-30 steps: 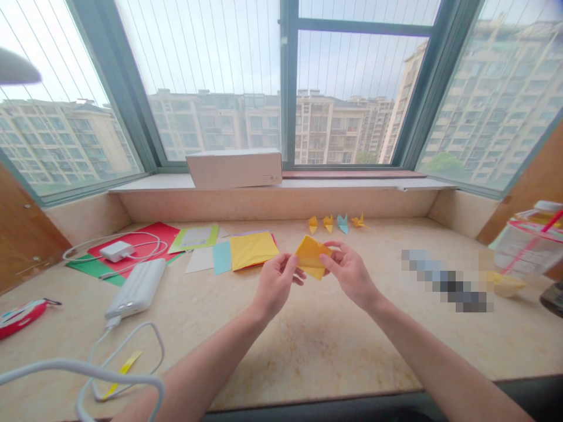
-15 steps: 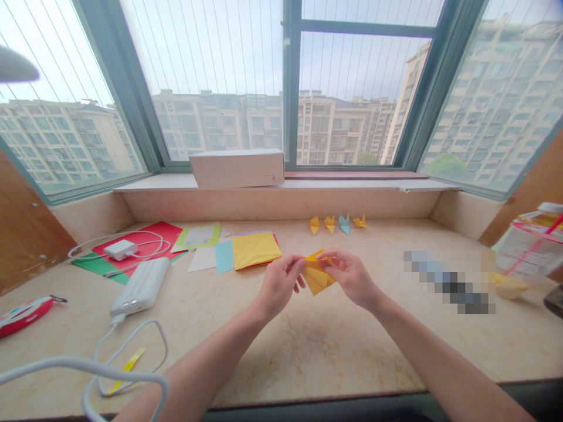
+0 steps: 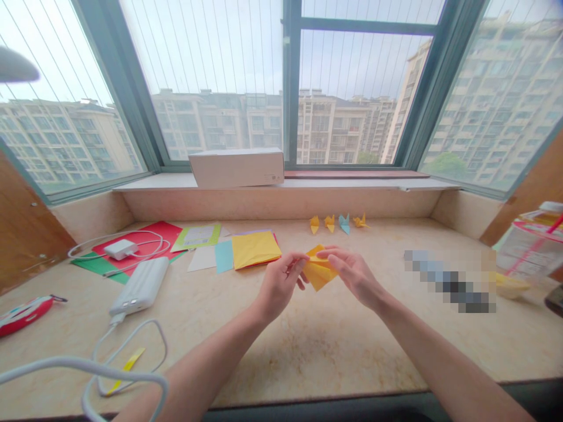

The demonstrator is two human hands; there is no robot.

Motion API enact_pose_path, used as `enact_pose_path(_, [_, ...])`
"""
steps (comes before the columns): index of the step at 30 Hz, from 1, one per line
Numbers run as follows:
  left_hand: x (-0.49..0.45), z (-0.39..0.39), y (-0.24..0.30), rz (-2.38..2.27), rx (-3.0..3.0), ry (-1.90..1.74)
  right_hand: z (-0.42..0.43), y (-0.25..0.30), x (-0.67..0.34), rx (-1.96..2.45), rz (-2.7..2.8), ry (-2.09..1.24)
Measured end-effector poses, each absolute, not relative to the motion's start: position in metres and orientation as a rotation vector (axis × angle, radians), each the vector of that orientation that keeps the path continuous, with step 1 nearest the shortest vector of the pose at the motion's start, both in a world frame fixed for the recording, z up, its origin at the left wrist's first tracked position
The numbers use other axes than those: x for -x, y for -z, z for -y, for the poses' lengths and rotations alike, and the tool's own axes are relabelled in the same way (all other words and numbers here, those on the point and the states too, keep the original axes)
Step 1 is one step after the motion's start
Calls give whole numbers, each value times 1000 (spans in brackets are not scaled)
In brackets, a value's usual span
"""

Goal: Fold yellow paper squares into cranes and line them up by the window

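I hold a folded orange-yellow paper (image 3: 318, 273) just above the stone desk (image 3: 308, 340), between both hands. My left hand (image 3: 279, 285) pinches its left edge with thumb and fingers closed. My right hand (image 3: 352, 272) grips its right side, fingers stretched over the top fold. Beyond my hands, a row of small folded paper cranes (image 3: 336, 222) stands near the wall, mostly yellow with one blue.
A stack of coloured sheets (image 3: 246, 250) lies to the left, with red and green paper under a white charger (image 3: 118, 249). A white power bank (image 3: 139, 286) and its cable sit nearer. A white box (image 3: 237, 167) rests on the sill. A plastic container (image 3: 530, 246) stands far right.
The paper was a wider, flatter piece held up a second ago; it is now folded narrower and my hands have closed in on it, slightly lower.
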State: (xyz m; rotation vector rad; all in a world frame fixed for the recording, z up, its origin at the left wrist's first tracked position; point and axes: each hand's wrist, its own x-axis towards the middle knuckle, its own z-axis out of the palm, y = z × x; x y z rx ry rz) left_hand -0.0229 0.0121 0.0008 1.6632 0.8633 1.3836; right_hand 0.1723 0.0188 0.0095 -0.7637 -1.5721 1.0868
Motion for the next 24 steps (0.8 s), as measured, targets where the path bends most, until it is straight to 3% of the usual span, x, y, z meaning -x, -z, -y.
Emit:
enact_pose_path(14, [19, -9, -4, -777, -1527, -1417, -22, -4, -167, 808, 1500, -970])
enact_pose_path(24, [21, 0, -19, -745, -1497, -1253, -14, -9, -168, 724, 1626, -932])
